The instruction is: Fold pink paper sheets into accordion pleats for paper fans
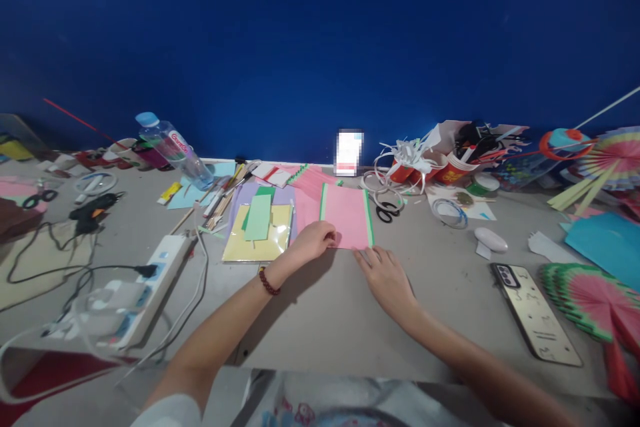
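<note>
Pink paper sheet (pixel 347 217) with green side strips lay flat on grey table (pixel 320 320), mid-desk, near far wall. Left hand (pixel 313 241) curled at sheet's near-left corner, fingers bent onto edge; actual pinch could not be told. Beaded bracelet (pixel 269 282) on left wrist. Right hand (pixel 384 273) lay flat, fingers together, tips touching sheet's near edge. Yellow paper stack (pixel 257 243) with green piece (pixel 259 217) on top just left of sheet. Scissors (pixel 385 213) just right. Phone (pixel 535 313) well apart right. Power strip (pixel 150 280) far left.
</note>
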Tool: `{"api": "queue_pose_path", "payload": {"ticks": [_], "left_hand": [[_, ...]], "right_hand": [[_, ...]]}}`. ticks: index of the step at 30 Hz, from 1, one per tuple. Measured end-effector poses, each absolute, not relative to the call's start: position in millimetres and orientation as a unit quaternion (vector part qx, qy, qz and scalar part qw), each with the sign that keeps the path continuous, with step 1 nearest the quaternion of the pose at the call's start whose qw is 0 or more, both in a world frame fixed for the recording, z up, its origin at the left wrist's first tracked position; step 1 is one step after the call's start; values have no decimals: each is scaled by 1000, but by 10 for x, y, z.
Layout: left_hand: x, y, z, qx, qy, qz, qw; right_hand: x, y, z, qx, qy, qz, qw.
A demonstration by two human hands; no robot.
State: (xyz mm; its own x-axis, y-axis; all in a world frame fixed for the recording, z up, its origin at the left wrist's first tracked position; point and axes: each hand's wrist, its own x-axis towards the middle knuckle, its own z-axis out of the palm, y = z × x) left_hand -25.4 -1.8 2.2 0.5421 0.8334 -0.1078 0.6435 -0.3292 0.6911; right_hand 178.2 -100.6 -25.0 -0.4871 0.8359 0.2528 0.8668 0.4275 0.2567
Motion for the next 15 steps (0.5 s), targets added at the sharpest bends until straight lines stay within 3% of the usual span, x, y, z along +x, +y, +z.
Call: {"api": "queue_pose_path", "payload": {"ticks": [9,15], "left_hand": [[-268,-41,66,818,450,138,330],[-245,-182,55,824,429,151,338]], "right_hand": [[1742,-878,-110,-501,-861,-73,52],[1757,-985,-89,-531,-842,-75,55]]}}
